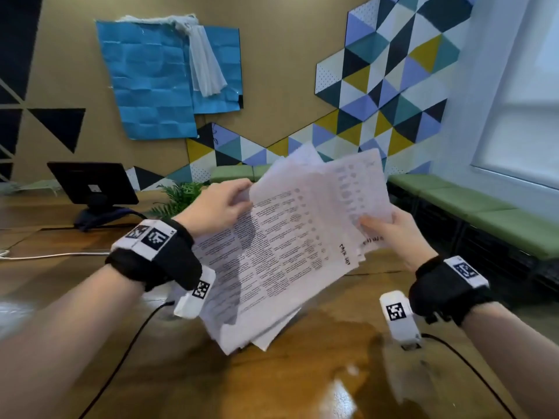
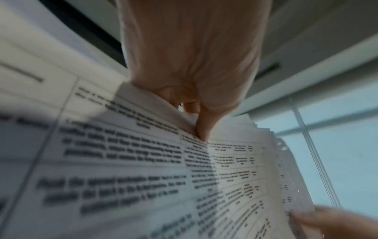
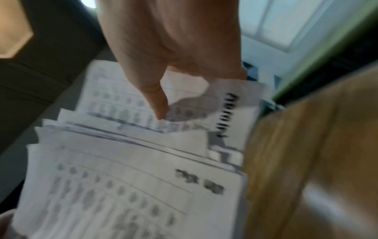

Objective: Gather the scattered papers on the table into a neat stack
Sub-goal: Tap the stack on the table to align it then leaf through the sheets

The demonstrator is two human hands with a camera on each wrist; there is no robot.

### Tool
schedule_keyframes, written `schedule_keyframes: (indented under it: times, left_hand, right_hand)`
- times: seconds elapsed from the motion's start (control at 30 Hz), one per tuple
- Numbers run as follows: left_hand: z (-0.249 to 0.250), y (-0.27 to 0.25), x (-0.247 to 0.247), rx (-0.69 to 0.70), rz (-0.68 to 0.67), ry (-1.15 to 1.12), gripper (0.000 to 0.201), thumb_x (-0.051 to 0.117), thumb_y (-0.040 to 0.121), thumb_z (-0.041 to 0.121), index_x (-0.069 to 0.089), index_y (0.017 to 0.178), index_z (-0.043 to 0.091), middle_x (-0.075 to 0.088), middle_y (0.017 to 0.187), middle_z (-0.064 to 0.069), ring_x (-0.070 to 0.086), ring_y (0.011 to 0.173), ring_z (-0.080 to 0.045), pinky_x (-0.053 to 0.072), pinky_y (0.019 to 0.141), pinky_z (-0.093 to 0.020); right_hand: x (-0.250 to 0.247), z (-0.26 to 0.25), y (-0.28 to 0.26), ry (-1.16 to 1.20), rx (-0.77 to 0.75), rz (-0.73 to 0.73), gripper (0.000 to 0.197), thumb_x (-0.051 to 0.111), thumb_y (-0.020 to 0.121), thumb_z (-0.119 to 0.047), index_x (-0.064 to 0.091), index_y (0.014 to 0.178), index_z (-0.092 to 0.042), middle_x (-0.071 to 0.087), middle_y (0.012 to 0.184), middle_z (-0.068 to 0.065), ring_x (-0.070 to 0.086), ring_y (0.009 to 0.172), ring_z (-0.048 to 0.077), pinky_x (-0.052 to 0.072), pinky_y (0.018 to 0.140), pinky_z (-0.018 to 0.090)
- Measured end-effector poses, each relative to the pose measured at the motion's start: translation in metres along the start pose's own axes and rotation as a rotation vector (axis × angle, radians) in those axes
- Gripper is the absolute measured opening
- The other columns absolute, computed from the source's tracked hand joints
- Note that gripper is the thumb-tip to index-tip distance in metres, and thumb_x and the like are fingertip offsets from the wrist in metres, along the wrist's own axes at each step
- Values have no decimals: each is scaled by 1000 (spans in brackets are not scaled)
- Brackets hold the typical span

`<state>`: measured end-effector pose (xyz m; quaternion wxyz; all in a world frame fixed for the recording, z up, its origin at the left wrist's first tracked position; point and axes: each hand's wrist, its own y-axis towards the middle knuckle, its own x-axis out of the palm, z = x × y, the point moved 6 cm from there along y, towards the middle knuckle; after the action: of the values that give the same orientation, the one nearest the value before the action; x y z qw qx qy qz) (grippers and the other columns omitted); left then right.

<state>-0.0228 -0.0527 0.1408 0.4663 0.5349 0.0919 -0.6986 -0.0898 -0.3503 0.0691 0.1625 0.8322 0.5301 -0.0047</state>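
Note:
A loose bundle of printed papers (image 1: 281, 252) is held tilted in the air above the wooden table (image 1: 317, 373), its sheets fanned and uneven at the edges. My left hand (image 1: 217, 204) pinches the bundle's upper left edge; the left wrist view shows the thumb (image 2: 202, 129) pressed on the top sheet of the papers (image 2: 132, 169). My right hand (image 1: 390, 231) grips the right edge, with the thumb (image 3: 157, 103) on the papers (image 3: 126, 177) and the other fingers hidden behind them. The sheets carry tables of text and some handwriting.
A dark monitor (image 1: 93, 182) on a stand and a green plant (image 1: 178, 198) stand at the table's far left. A white cable (image 1: 45, 256) runs along the left. Green benches (image 1: 484, 213) line the right wall under a window. Black wrist cables trail over the table.

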Motion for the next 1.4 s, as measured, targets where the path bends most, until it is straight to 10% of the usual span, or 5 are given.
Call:
schedule_keyframes:
  times: [0.37,0.8,1.03,1.23,1.4]
  left_hand:
    - [-99,-73,123,-628,-267,-501,14,52,92,-1,57,102,6,65,99,-8,60,74,-7,48,61,-13]
    - [-119,-90,141,-805,-250,-585,10,55,91,5,59,92,14,68,111,-15,66,105,-31,53,94,-42]
    - [-123,-87,143,-802,-302,-651,16,57,91,3,55,107,1,68,104,-13,65,84,-22,55,62,-24]
    - [-118,-86,140,-852,-267,-799,21,44,98,18,59,100,3,72,94,-15,67,73,-23,55,72,-32]
    - [-106,-84,141,-725,-396,-636,35,72,79,19,55,107,7,68,101,-9,65,82,-19,54,67,-30]
  right_hand:
    - [32,67,19,-555,242,-296,15,65,86,-10,66,100,-5,68,99,16,60,82,22,45,64,26]
    - [-41,-75,84,20,-220,400,14,54,80,-14,53,68,-20,53,70,0,52,70,20,43,67,31]
    - [4,29,64,-213,260,-129,26,55,84,4,53,61,-9,50,68,13,47,61,24,39,58,31]
    - [79,105,-4,-266,549,-370,20,54,91,3,57,111,5,61,75,10,63,41,8,49,40,18]
    - [102,115,-10,-647,451,-382,53,62,87,-14,47,137,-5,63,109,16,62,94,29,47,63,20]
